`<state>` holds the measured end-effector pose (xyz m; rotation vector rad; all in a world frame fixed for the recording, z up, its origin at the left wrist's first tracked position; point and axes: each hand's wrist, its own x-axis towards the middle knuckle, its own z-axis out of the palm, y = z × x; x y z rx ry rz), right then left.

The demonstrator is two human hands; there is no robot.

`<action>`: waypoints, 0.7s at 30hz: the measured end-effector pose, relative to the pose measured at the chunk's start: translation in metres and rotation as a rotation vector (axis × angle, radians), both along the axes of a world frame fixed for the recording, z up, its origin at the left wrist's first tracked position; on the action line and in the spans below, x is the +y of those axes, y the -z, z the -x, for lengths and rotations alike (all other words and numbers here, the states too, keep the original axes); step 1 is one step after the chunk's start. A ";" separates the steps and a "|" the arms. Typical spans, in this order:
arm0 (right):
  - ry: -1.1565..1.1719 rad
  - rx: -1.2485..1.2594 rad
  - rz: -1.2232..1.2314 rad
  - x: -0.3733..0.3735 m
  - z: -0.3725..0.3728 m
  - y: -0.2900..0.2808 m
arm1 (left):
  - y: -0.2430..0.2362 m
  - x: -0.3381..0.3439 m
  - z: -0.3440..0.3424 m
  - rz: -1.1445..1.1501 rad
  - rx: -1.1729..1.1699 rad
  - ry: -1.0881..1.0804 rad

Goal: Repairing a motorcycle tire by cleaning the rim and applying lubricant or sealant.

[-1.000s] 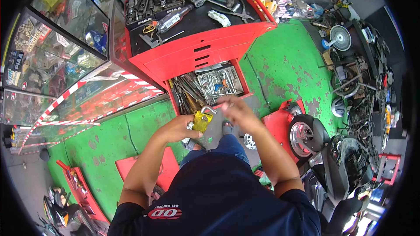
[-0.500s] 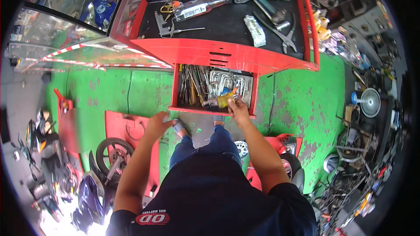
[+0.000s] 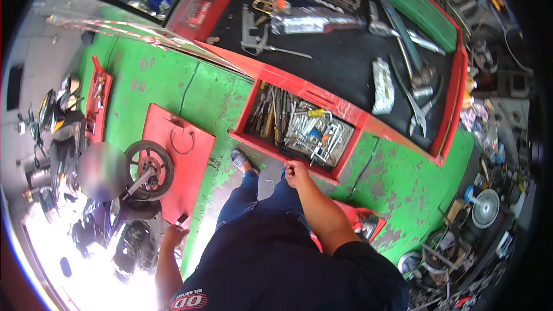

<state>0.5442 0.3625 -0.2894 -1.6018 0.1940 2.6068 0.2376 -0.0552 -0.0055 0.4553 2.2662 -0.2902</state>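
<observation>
My right hand (image 3: 296,174) is closed at the front edge of a red drawer (image 3: 253,141), its fingers curled against that edge. Inside the pulled-out drawer lie several screwdrivers (image 3: 268,122) on the left and a tray of hex keys (image 3: 322,137) on the right. A small yellow item (image 3: 315,113) rests at the back of the hex keys. My left hand (image 3: 174,235) hangs low at the left, fingers loosely apart, beside the end of a red platform (image 3: 183,181). I see nothing held in it.
Above the drawer is the red tool cart's black top (image 3: 334,69), bearing a clear bottle (image 3: 314,23), a caliper-like tool (image 3: 253,34), a white tube (image 3: 382,86), pliers (image 3: 416,109) and a ratchet (image 3: 377,26). A motorcycle wheel (image 3: 167,167) stands left; a fan (image 3: 485,207) stands right.
The yellow item has left my right hand and lies in the drawer. That hand has drawn back to the drawer's front edge. My left hand has dropped down and left; the view has turned.
</observation>
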 end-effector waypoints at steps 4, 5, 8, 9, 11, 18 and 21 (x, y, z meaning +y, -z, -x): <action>0.190 -0.023 0.041 0.018 0.002 -0.007 | -0.001 -0.048 -0.038 0.096 -0.042 -0.354; 0.180 -0.005 0.033 0.026 0.002 -0.009 | 0.002 -0.054 -0.042 0.069 -0.095 -0.304; 0.145 -0.176 -0.111 0.056 0.008 -0.008 | 0.012 -0.062 -0.048 0.094 -0.135 -0.421; 0.135 -0.125 -0.116 0.070 0.009 -0.005 | 0.016 -0.061 -0.046 0.038 -0.114 -0.410; 0.115 -0.120 -0.160 0.101 0.010 0.001 | 0.025 -0.054 -0.035 -0.016 -0.062 -0.421; -1.106 -0.384 -0.699 0.202 0.018 0.002 | 0.054 -0.003 0.032 -0.211 0.101 -0.552; -1.690 -0.243 -0.867 0.216 0.052 -0.011 | 0.072 0.016 0.087 -0.371 0.305 -0.619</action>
